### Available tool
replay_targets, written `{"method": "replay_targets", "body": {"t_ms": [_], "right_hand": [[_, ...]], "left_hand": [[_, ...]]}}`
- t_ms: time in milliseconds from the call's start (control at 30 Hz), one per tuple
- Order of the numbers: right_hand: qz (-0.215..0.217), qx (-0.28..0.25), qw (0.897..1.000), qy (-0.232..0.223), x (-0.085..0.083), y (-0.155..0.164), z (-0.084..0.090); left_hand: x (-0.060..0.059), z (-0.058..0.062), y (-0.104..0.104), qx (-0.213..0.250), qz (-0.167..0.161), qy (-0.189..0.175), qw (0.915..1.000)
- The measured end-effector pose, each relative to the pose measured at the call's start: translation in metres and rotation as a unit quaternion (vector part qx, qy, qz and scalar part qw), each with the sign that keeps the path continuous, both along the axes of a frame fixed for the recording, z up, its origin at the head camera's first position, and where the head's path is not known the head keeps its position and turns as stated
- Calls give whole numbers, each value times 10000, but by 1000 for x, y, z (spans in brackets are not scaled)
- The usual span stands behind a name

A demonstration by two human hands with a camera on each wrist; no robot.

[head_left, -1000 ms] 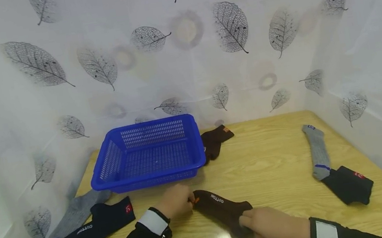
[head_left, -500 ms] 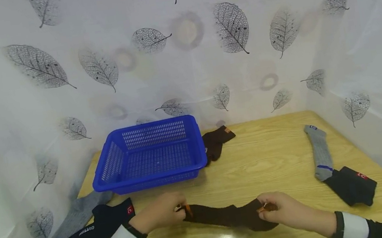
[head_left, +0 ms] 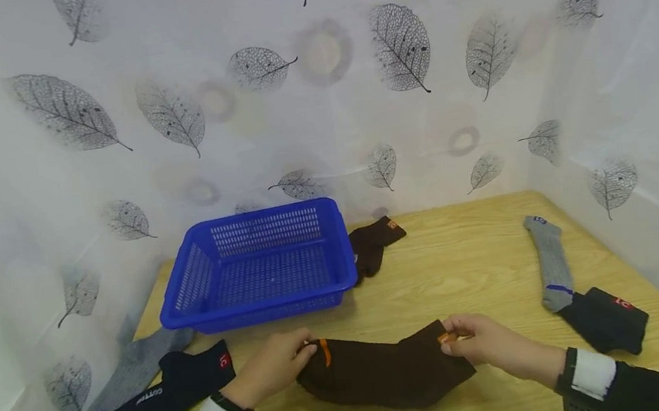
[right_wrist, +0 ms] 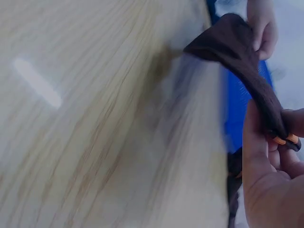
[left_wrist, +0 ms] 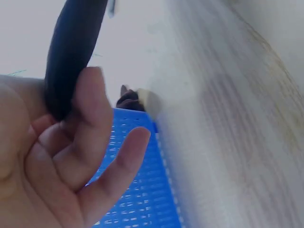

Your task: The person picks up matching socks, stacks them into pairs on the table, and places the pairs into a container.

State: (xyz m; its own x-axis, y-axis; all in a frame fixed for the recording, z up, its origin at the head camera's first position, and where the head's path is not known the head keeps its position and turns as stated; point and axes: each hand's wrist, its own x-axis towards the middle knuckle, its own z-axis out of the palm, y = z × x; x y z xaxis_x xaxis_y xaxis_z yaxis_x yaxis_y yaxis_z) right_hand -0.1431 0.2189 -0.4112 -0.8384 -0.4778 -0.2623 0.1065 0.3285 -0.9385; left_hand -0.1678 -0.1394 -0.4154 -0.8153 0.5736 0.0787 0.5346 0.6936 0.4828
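The wooden table fills the lower half of the head view, enclosed by leaf-printed white sheeting at the back and both sides. The blue basket stands at 11 o'clock from the hands, nothing visible inside it. A dark brown sock lies just beside its right wall, at 12 o'clock. A grey sock lies at 2 o'clock with a black sock touching its near end. At 9 o'clock a navy sock overlaps another grey sock. The brown sock in hand is at 6 o'clock, near the front edge of the table, stretched between both hands. Its long axis runs left to right, from 9 to 3 o'clock, and its body sags toward the tabletop; whether it touches the wood cannot be told. The left hand pinches the left end beside an orange mark, thumb and forefinger closed on the fabric; in the left wrist view the other fingers curl loosely below the sock. The right hand pinches the right end at an orange stripe, fingers curled round the fabric edge. Each hand is at its own end of the sock, neither nearer its middle, and the left hand is the nearer to the basket.
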Motion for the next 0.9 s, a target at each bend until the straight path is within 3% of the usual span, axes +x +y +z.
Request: {"method": "replay_targets", "body": {"t_ms": [133,233,367,500,667,900], "right_hand": [[-271,294,9988,295,-18,3,-18],[-387,554,9959,601,-30,3,-28],[-358,873,9909,959,-42,2,-39],[-222,1246,9845,1218,-48,1,-45],[-10,1613,9736,1616,-53,-1,-45],[-3,1970,9683,1533,-59,-6,-42]], "left_hand": [[-12,-16,9,-132,389,554,9976],[-24,-29,14,-321,639,739,9947],[-33,-43,15,-745,662,984,9901],[-35,-50,15,-970,600,1198,9862],[-39,-54,15,-1012,730,1176,9852],[-48,-58,12,-1141,843,1139,9833]]}}
